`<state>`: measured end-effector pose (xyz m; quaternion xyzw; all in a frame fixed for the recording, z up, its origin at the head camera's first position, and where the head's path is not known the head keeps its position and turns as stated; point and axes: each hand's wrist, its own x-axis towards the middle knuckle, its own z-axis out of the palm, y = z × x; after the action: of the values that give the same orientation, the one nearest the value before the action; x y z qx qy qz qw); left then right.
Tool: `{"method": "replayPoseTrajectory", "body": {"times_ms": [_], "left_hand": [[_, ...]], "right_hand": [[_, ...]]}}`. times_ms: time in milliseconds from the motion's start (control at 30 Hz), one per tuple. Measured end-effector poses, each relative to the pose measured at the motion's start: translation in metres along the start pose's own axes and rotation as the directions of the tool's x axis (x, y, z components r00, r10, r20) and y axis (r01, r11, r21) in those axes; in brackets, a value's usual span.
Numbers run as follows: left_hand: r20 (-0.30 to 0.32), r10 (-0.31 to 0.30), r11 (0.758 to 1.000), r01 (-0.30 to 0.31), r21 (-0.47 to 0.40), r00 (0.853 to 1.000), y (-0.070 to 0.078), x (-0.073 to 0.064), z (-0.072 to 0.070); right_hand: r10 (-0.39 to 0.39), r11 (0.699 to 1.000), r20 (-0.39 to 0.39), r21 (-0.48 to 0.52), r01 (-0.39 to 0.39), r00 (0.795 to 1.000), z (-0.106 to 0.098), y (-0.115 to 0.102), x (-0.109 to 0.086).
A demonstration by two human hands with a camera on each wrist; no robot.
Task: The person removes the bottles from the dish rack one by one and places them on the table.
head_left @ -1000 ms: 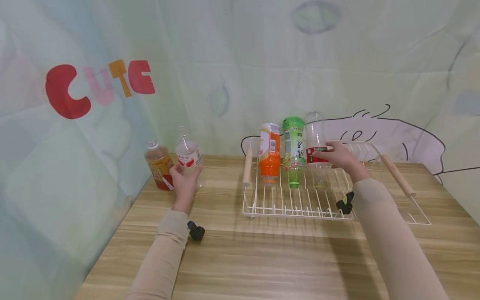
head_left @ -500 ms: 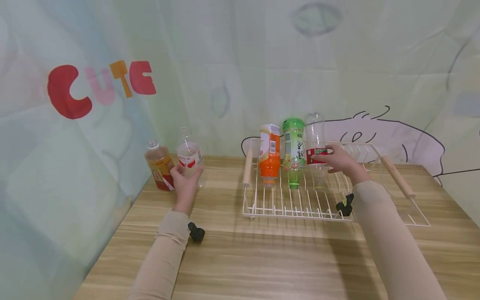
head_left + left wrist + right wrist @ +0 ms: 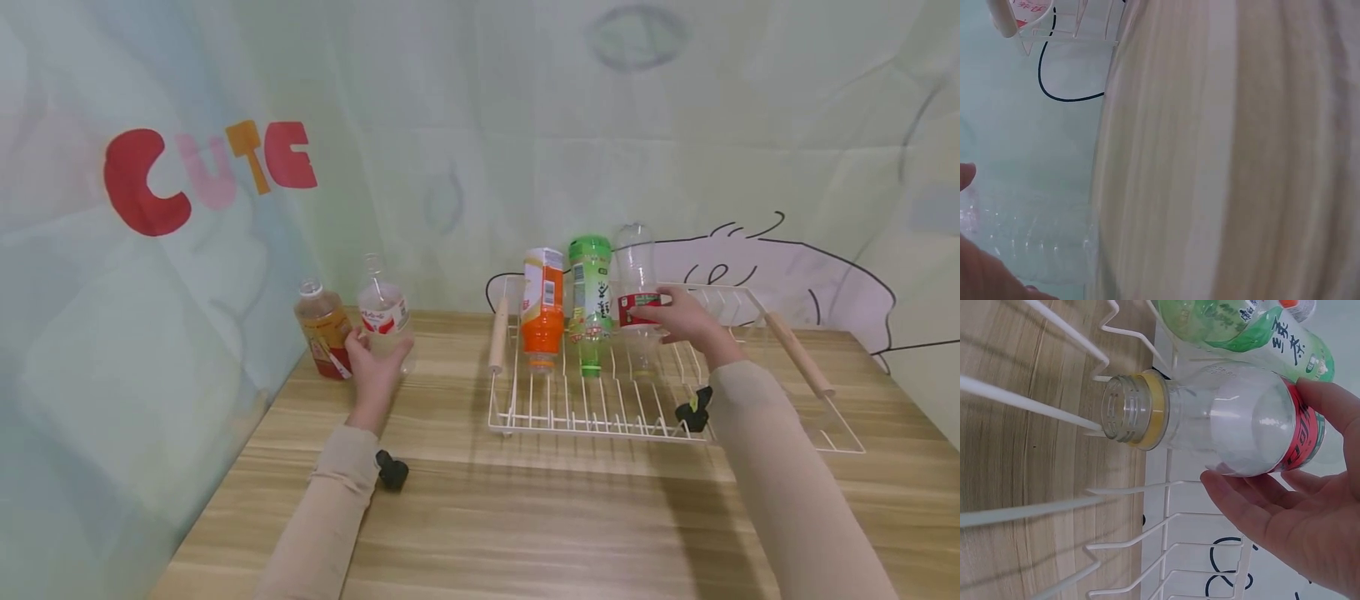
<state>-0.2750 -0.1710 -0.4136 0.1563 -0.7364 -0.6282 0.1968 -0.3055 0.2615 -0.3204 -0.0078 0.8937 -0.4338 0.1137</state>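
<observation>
My right hand [image 3: 688, 323] grips a clear plastic bottle [image 3: 636, 260] by its red label, thumb on one side and fingers on the other. This bottle stands neck down among the wires of the white rack [image 3: 600, 434]; the right wrist view shows its uncapped mouth and yellow neck ring [image 3: 1157, 411]. On the left, my left hand [image 3: 373, 367] holds another clear plastic bottle [image 3: 384, 318] with a white and red label, upright on the table and without a cap. Its ribbed lower part [image 3: 1041, 240] appears in the left wrist view.
A brown-labelled bottle [image 3: 322, 329] stands close left of my left hand. Green [image 3: 591, 279] and orange [image 3: 543, 312] bottles sit neck down in the rack, left of the red-labelled one. Wooden handles [image 3: 797, 354] flank the rack. A printed curtain [image 3: 450, 125] hangs behind the table [image 3: 480, 533].
</observation>
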Motion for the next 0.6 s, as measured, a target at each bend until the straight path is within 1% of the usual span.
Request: {"method": "replayPoseTrajectory", "body": {"times_ms": [200, 333, 467, 600], "left_hand": [[-0.015, 0.04, 0.999, -0.039, 0.031, 0.999, 0.005, -0.006, -0.006], [-0.005, 0.067, 0.997, -0.067, 0.05, 0.998, 0.01, -0.012, -0.009], [0.005, 0.098, 0.994, -0.098, 0.046, 0.995, 0.016, -0.018, -0.012], [-0.003, 0.166, 0.985, -0.165, 0.044, 0.986, 0.023, -0.021, -0.016]], "right_hand": [[-0.008, 1.0, -0.023, -0.002, 0.008, 1.0, -0.003, -0.004, -0.002], [-0.012, 1.0, -0.034, -0.013, 0.012, 0.999, -0.007, -0.005, -0.004], [-0.025, 1.0, -0.04, -0.007, 0.025, 0.999, -0.011, -0.008, -0.008], [-0.049, 0.999, -0.058, 0.006, 0.049, 0.997, -0.015, -0.013, -0.011]]}}
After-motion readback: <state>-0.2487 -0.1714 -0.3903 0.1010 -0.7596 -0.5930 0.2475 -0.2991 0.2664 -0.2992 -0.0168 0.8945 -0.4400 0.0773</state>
